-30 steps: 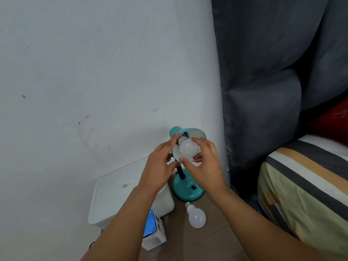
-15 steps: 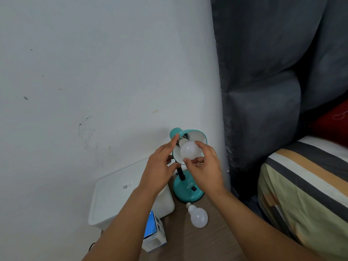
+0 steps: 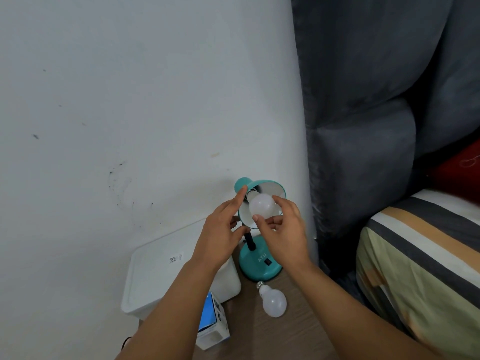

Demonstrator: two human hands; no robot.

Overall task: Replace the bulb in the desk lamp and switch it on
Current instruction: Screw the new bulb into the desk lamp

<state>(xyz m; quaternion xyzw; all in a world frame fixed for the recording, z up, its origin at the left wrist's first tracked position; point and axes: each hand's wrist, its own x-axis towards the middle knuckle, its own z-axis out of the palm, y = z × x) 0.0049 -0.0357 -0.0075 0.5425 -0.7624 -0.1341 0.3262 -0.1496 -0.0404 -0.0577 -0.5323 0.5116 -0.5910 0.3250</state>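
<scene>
Head view: bulb sits in teal lamp shade, base at socket, at 12 o'clock from lamp base. Right hand pinches globe with thumb and fingertips; left hand steadies shade rim, fingers mostly straight. Spare bulb lies on table at 6 o'clock from base. Bulb likely light, smooth, slippery, fragile: grip round widest part, gentle twist, no squeezing.

We look forward and steeply down from head height at the counter's far edge against the wall, close in, through a single wide-angle view.
</scene>
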